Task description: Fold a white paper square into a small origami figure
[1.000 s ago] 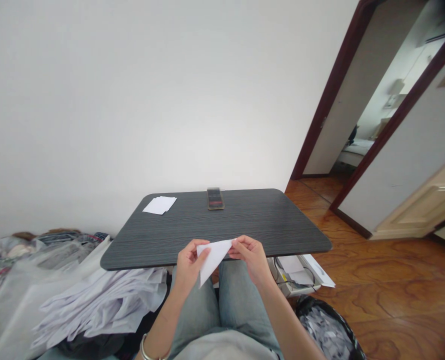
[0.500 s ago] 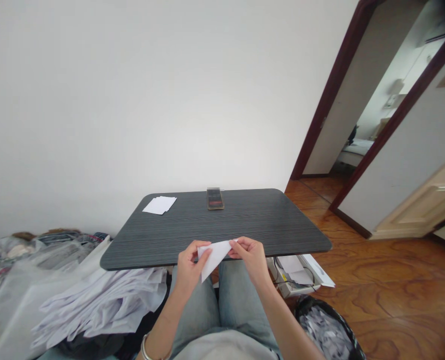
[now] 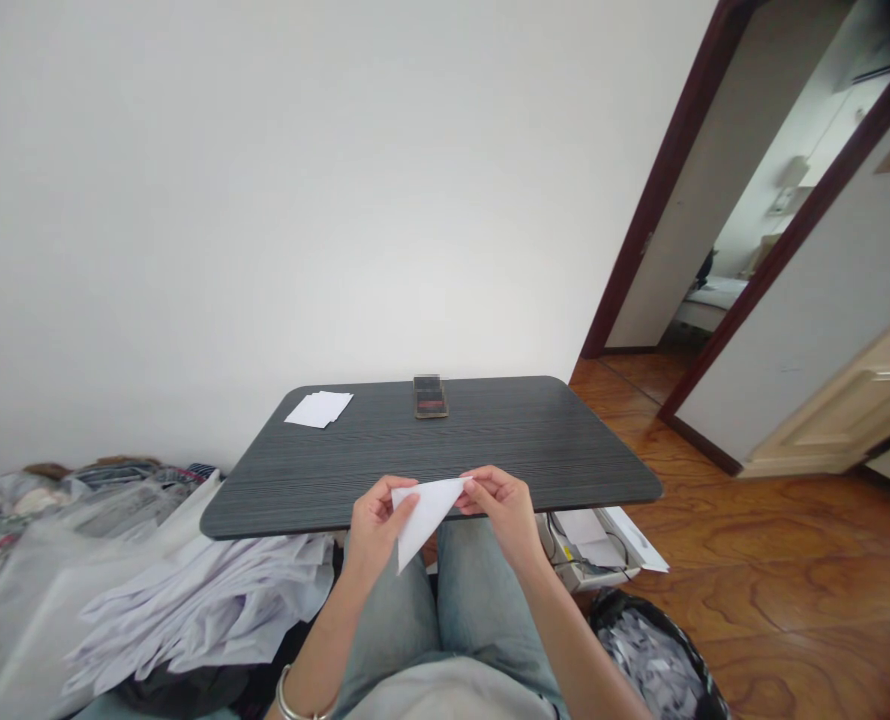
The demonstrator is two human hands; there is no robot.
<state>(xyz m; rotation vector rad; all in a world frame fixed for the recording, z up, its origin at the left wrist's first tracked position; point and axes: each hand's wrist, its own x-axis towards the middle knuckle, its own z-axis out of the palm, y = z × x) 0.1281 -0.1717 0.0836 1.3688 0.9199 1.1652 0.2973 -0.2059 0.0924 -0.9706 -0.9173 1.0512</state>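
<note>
A white piece of paper point(image 3: 425, 512), folded to a triangle with one point hanging down, is held between both hands at the front edge of the dark table point(image 3: 445, 450). My left hand point(image 3: 377, 520) pinches its left corner, thumb on the near face. At the upper right corner, my right hand point(image 3: 497, 502) grips the paper between thumb and fingers. Several white sheets point(image 3: 319, 409) lie overlapping at the table's back left. A small clear-and-dark case point(image 3: 430, 398) stands at the back middle.
White folded cloth point(image 3: 212, 610) and plastic-covered items point(image 3: 137, 510) are piled at the left. Under the table's right side is a white box point(image 3: 591, 560) with cables and papers. A black-lined bin point(image 3: 655, 660) of scraps stands on the wooden floor point(image 3: 775, 580). A wall rises behind the table.
The folded paper has shifted slightly left, its lower point hanging a little lower. My left hand has moved slightly left, and my right hand is slightly higher.
</note>
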